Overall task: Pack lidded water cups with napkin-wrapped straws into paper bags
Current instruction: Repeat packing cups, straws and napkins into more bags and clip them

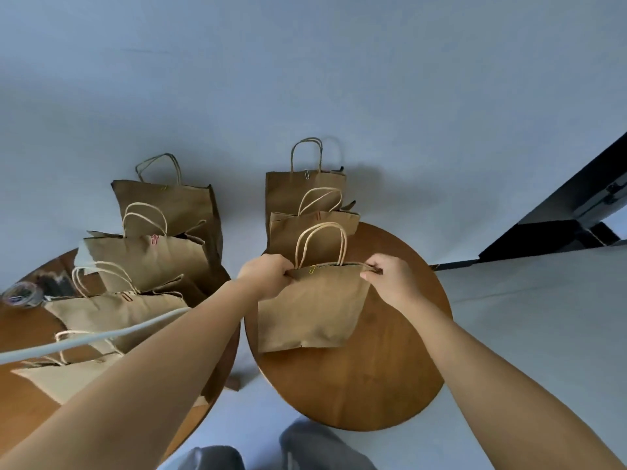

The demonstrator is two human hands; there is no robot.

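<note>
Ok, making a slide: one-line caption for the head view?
Both hands, left hand and right hand, grip the top edge of a clipped paper bag on a round wooden table.

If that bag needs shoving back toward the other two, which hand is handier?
Neither clearly: left hand and right hand each grip a top corner of the paper bag; both together likely work best.

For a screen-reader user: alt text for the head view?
Both hands, left and right, pinch the top edge of a paper bag on a round wooden table. More bags stand behind and on the left.
</note>
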